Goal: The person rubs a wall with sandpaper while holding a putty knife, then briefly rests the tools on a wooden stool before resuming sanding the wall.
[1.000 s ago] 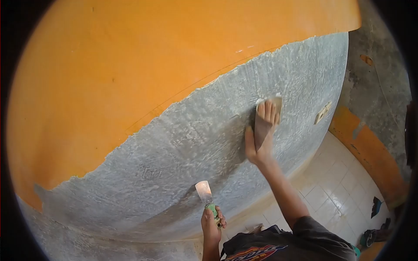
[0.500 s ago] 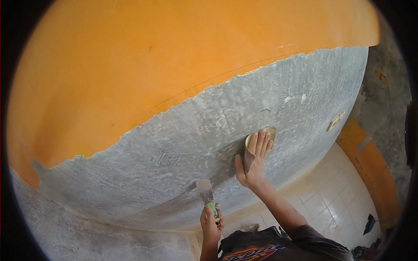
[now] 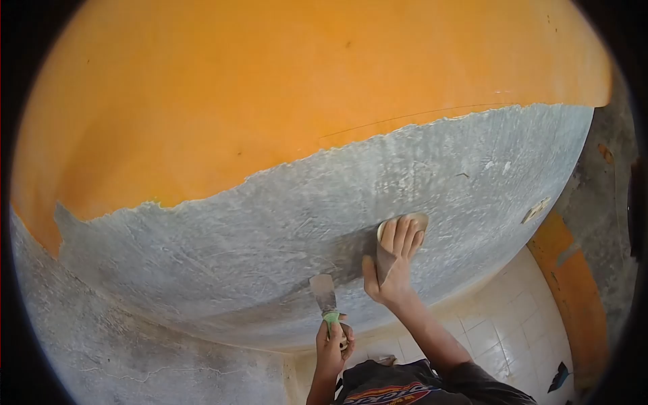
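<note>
Near the middle of the grey wall (image 3: 236,256), our right hand (image 3: 393,266) lies over a pale sheet (image 3: 420,220), which shows past the ends of the fingers (image 3: 401,237). Its grip is spread: those fingers stretch out together across the sheet, and the thumb (image 3: 370,275) stands off to the left. To its left and nearer to us, our left hand (image 3: 334,345) has its grip clenched round the handle (image 3: 330,315) of a scraper (image 3: 323,291). The blade points away from us toward the wall; we cannot tell whether it touches. On the far side, orange paint (image 3: 202,101) meets the grey along a ragged line. Well to the right of our hands we see a socket (image 3: 536,210) on the wall and, farther right, an orange strip (image 3: 570,270). At the near right lies the tiled floor (image 3: 496,337), and nearest to us is our dark shirt (image 3: 364,378).
</note>
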`<move>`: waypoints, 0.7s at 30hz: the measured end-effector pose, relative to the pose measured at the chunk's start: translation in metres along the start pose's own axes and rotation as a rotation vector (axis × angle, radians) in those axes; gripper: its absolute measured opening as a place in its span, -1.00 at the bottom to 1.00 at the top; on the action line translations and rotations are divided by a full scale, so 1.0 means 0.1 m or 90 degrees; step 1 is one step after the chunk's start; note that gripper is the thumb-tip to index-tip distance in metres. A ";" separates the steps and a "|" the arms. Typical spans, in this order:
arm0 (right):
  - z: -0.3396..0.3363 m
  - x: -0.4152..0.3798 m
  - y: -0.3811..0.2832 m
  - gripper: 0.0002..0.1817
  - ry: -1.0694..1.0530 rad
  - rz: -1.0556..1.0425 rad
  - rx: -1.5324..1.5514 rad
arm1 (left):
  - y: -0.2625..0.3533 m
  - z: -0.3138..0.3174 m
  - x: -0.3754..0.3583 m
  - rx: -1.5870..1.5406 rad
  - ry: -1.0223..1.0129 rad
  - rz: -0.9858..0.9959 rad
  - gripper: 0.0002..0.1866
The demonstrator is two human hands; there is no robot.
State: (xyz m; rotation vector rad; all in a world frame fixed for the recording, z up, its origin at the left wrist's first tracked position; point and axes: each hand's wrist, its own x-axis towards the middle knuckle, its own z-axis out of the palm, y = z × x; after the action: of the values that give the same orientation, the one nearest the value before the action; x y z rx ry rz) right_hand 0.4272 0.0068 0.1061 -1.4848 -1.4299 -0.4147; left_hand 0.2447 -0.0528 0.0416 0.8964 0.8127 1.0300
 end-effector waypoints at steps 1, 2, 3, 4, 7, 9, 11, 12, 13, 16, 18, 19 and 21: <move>0.09 -0.06 0.01 -0.21 -0.003 -0.003 0.001 | 0.04 -0.06 0.01 0.008 -0.002 0.006 -0.59; 0.26 -0.18 0.06 -0.23 0.024 -0.021 -0.001 | 0.07 -0.12 0.01 0.016 -0.003 0.012 -0.57; 0.41 -0.32 0.09 -0.25 0.052 -0.040 -0.003 | 0.07 -0.20 0.02 0.012 0.000 0.016 -0.57; 0.51 -0.53 0.09 -0.28 -0.025 -0.018 -0.035 | 0.07 -0.28 0.04 -0.004 -0.010 0.019 -0.56; 0.93 -1.45 0.20 -0.30 -0.145 -0.054 -0.054 | 0.11 -0.42 0.00 -0.021 -0.012 0.030 -0.53; 1.08 -1.65 0.16 -0.27 -0.133 -0.047 -0.074 | 0.19 -0.50 0.00 -0.019 -0.006 0.047 -0.52; 0.99 -1.11 -0.01 -0.27 -0.086 -0.055 -0.088 | 0.25 -0.60 -0.05 -0.032 0.022 0.036 -0.51; 0.82 -0.66 -0.17 -0.27 -0.020 -0.079 -0.115 | 0.28 -0.64 -0.04 -0.039 0.024 0.041 -0.51; 0.62 -0.20 -0.37 -0.27 0.045 -0.102 -0.141 | 0.32 -0.70 -0.04 -0.022 0.028 0.027 -0.51; 0.38 0.40 -0.74 -0.30 0.107 -0.134 -0.101 | 0.43 -0.88 -0.04 -0.005 0.026 0.032 -0.51; 0.42 0.38 -0.89 -0.34 0.036 -0.143 -0.136 | 0.49 -0.99 -0.05 -0.011 0.019 0.052 -0.51; 0.55 0.21 -0.88 -0.34 0.035 -0.150 -0.137 | 0.54 -1.04 -0.05 -0.004 0.023 0.062 -0.51; 0.94 -0.44 -0.74 -0.35 -0.054 -0.151 -0.127 | 0.58 -1.13 -0.05 -0.003 0.031 0.074 -0.50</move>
State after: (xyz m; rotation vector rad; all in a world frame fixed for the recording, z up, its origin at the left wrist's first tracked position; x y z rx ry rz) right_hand 0.3151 0.0449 0.0589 -1.5098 -1.6797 -0.6631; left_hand 0.1231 -0.0176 0.0487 0.9260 0.8054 1.1591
